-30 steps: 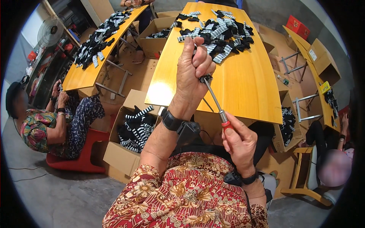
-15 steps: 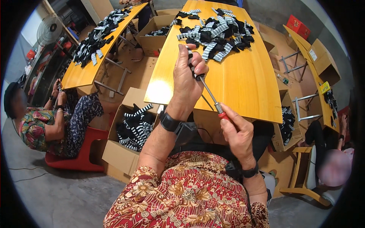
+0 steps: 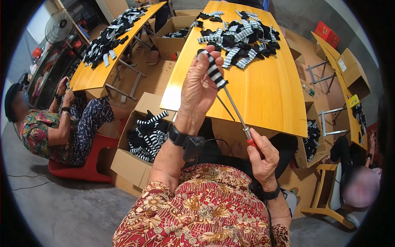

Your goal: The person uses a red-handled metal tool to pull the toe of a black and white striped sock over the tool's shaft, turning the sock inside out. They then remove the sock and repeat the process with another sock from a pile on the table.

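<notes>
My left hand point(image 3: 195, 88) is raised over the near edge of the yellow table. Its fingers are closed on a small black-and-white striped sock point(image 3: 215, 74), which lies along them with its black end at the top. In my right hand point(image 3: 264, 158), lower and to the right, is the red handle of a screwdriver point(image 3: 235, 108). Its long metal shaft slants up to the sock's lower end; whether the tip is inside the sock I cannot tell. Beyond my hands, a heap of striped and black socks point(image 3: 242, 35) lies on the table.
An open cardboard box point(image 3: 129, 168) of striped socks stands left of me, another box point(image 3: 306, 158) right. The yellow table point(image 3: 263, 90) spreads ahead. At a second heaped table, a person point(image 3: 45, 131) sits left on a red chair point(image 3: 90, 160); another person point(image 3: 349, 152) sits right.
The sock, earlier bunched around the shaft, now lies stretched out along my left fingers. My right hand and the screwdriver have moved down and right, and more of the shaft shows.
</notes>
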`<state>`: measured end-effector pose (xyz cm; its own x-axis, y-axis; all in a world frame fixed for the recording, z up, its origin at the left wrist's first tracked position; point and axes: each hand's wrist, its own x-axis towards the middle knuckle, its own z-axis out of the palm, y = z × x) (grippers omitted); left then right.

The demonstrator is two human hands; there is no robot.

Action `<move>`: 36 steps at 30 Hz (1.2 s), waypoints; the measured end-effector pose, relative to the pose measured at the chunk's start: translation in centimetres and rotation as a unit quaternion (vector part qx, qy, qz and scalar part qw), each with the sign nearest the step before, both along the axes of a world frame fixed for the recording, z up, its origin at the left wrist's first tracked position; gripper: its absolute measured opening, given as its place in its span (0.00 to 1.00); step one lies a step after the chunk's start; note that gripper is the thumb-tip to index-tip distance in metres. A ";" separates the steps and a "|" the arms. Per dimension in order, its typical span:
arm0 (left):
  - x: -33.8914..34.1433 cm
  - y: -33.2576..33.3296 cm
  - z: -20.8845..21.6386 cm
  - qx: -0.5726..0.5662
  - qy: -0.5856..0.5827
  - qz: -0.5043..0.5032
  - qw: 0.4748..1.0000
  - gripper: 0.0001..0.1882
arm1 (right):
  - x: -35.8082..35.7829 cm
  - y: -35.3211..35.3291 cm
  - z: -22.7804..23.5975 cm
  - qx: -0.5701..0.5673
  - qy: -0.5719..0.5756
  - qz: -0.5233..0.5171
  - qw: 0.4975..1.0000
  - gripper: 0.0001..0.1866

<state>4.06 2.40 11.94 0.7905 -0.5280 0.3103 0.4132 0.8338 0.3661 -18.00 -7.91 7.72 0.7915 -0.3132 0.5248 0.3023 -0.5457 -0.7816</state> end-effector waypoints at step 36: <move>-0.3 -0.9 1.7 -0.062 -0.127 -0.136 0.981 0.30 | 1.0 -2.4 0.2 0.362 0.066 0.143 0.919 0.19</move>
